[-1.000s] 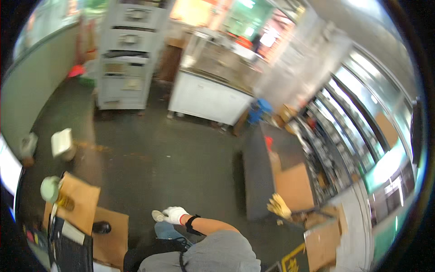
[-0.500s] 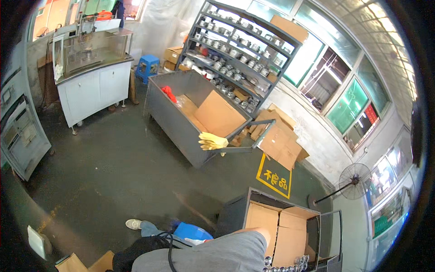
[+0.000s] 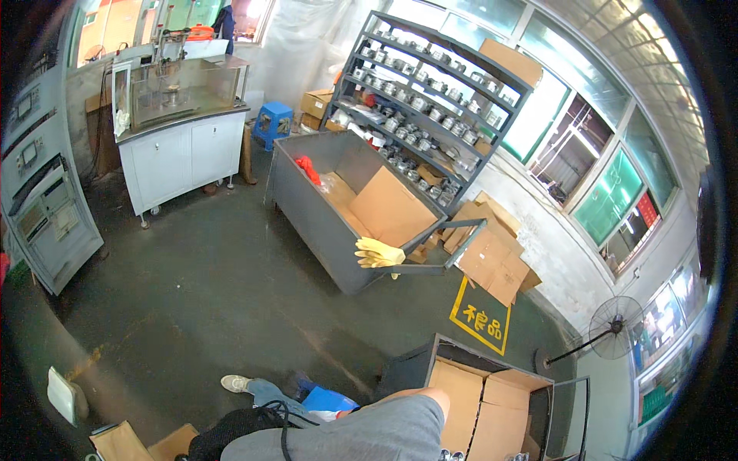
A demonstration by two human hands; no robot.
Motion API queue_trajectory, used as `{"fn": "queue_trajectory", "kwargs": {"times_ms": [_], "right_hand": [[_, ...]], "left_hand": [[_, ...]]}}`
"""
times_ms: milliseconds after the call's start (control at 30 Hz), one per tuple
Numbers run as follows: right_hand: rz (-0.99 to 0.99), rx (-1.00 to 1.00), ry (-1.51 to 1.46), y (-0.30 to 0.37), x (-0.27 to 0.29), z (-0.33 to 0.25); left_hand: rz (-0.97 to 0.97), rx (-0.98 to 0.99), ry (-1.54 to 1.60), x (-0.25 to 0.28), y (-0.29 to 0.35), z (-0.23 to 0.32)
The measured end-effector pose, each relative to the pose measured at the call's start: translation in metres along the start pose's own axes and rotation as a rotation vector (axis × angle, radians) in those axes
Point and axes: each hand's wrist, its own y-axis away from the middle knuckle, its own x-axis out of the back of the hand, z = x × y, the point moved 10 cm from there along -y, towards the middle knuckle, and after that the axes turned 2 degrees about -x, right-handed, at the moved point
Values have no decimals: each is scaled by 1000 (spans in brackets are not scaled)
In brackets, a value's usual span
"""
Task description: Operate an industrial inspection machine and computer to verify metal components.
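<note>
- Grey sleeve (image 3: 361, 430) fills the bottom edge of the view, with a bare elbow (image 3: 438, 398) poking out at its right end; which arm it is cannot be told.
- Neither hand shows, so there is no way to say whether either grip is clenched or released.
- Just left of the sleeve sits a blue object (image 3: 329, 399), and beside it a jeans-clad leg runs out to a pale shoe (image 3: 234, 382) planted on the dark concrete floor (image 3: 200, 292).
- Right beside the elbow stands a dark metal cart (image 3: 565, 399) lined with flattened cardboard sheets (image 3: 480, 407).
- Farther up the floor is a big grey metal bin cart (image 3: 307, 215), with a cardboard sheet (image 3: 392, 207) leaning inside and a red rag (image 3: 307, 167) over its far wall.
- Yellow rubber gloves (image 3: 378, 253) hang over the bin cart's near corner, at the push handle.
- Behind the bin cart rises a tall grey shelf rack (image 3: 430, 84) loaded with rows of small metal parts, a cardboard box on top.
- Loose cardboard boxes (image 3: 492, 246) pile up between rack and wall, and a yellow marking (image 3: 480, 319) is painted on the floor near them.
- Off to the left: a white cabinet (image 3: 173, 154) carrying a glass case, a blue stool (image 3: 273, 123) beyond it, and a grey control cabinet (image 3: 42, 207) at the left edge.
- A pedestal fan (image 3: 611, 330) stands by the windows on the right.
</note>
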Motion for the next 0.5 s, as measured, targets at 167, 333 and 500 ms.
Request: {"fn": "queue_trajectory", "kwargs": {"times_ms": [167,333,500], "right_hand": [[1,8,8,1,2,-4],[2,11,-10,8,-2,0],[5,11,-32,13,-7,5]], "left_hand": [[-42,19,-4,-4,6,-5],[-84,37,-7,-4,6,-10],[-125,36,-12,-12,6,-12]]}}
